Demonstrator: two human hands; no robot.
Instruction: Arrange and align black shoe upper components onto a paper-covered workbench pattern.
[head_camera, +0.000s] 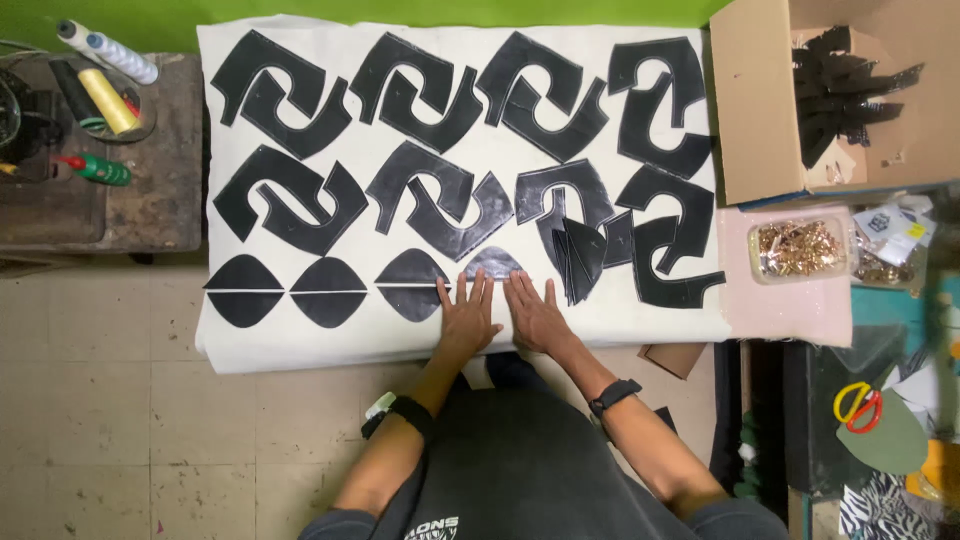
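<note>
Both hands, left hand (466, 318) and right hand (533, 313), lie flat, fingers spread, below a half-oval black piece (492, 264), its straight edge horizontal, stacked triangles (578, 258) just right.

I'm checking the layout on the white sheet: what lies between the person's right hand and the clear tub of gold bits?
In the head view, between the right hand and the clear tub of gold bits lie a fan of black pointed pieces and black curved cutouts.
</note>
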